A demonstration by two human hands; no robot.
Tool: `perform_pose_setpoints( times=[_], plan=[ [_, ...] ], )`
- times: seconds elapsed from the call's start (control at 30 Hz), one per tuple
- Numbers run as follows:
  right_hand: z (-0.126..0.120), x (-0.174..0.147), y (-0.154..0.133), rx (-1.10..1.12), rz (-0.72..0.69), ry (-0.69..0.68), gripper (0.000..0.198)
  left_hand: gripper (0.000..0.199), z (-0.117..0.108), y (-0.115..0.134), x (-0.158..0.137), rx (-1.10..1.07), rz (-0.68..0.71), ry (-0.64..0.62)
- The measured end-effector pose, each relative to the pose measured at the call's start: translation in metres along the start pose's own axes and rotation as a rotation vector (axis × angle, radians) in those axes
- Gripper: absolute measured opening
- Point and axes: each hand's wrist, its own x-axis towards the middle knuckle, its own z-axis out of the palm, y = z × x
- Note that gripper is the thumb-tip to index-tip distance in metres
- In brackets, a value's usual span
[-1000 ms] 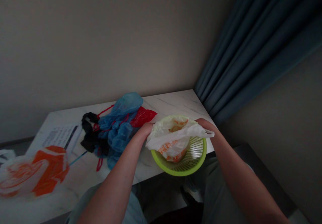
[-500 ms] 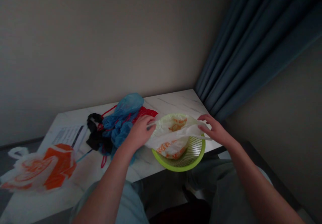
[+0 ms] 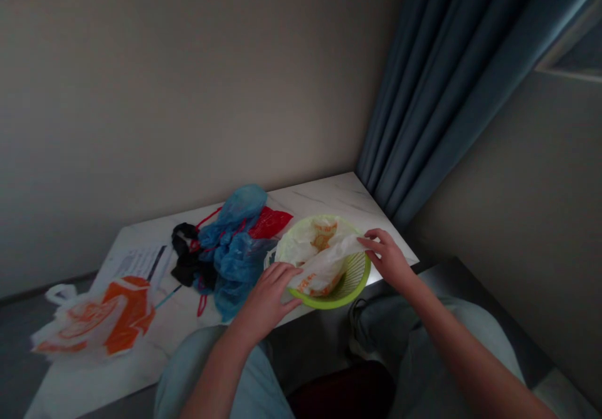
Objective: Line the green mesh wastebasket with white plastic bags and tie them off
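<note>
A lime-green mesh basket [image 3: 355, 287] stands near the table's front edge. Inside it lies a white plastic bag [image 3: 336, 257] with orange print, its edge stretched across the opening. My left hand [image 3: 270, 293] is at the basket's near left rim, fingers on the bag's edge and thumb lower down. Pinching the other end of that edge, my right hand [image 3: 388, 259] is above the right rim. Left of the basket sits a heap of blue plastic bags [image 3: 239, 253], with a red bag [image 3: 270, 222] and a black bag [image 3: 187, 262] against it.
Another white and orange plastic bag [image 3: 101, 318] lies at the left on the marble-patterned table [image 3: 324, 194], partly over a printed sheet [image 3: 136, 262]. A wall runs behind the table. Blue curtains [image 3: 437, 93] hang at the right. My knees are under the front edge.
My left hand has come down and nearer to the basket's front left rim, drawing the bag's edge along. The right hand is slightly lower. The view has shifted a little.
</note>
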Motion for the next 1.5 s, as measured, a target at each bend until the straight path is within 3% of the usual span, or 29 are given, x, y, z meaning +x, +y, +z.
perform_pose_setpoints(
  times=[0.13, 0.33, 0.53, 0.67, 0.83, 0.93, 1.03, 1.1, 1.37, 1.5],
  plan=[
    [0.002, -0.015, -0.008, 0.113, 0.028, 0.023, 0.032, 0.02, 0.006, 0.008, 0.006, 0.082, -0.005, 0.01],
    [0.002, -0.029, -0.017, 0.24, 0.13, 0.082, 0.02, 0.044, 0.011, 0.012, -0.002, 0.03, 0.05, -0.067],
    [0.003, -0.027, -0.011, 0.328, 0.162, 0.038, 0.014, 0.022, 0.013, 0.008, 0.0, 0.104, 0.083, -0.03],
    [0.017, -0.027, -0.006, 0.368, 0.204, 0.135, 0.013, 0.004, 0.014, 0.007, 0.006, 0.203, 0.068, 0.0],
    [0.031, -0.032, -0.01, 0.284, 0.313, 0.266, 0.01, 0.011, 0.014, 0.005, 0.012, 0.29, 0.014, 0.067],
    [0.034, -0.036, -0.012, 0.285, 0.261, 0.122, 0.014, 0.014, 0.017, 0.004, 0.012, 0.307, -0.035, 0.108],
    [0.041, -0.04, -0.009, 0.247, 0.232, -0.089, 0.018, 0.014, 0.021, 0.002, 0.011, 0.282, -0.035, 0.088],
    [0.047, -0.042, -0.007, 0.19, 0.229, -0.16, 0.019, 0.012, 0.023, 0.0, 0.009, 0.261, -0.032, 0.069],
    [0.054, -0.041, 0.001, -0.046, 0.322, -0.25, 0.021, 0.007, 0.025, 0.002, 0.012, 0.267, -0.195, 0.052],
    [0.049, -0.032, 0.004, -0.077, 0.36, -0.235, 0.023, 0.008, 0.025, 0.004, 0.016, 0.153, -0.297, 0.029]
  ],
)
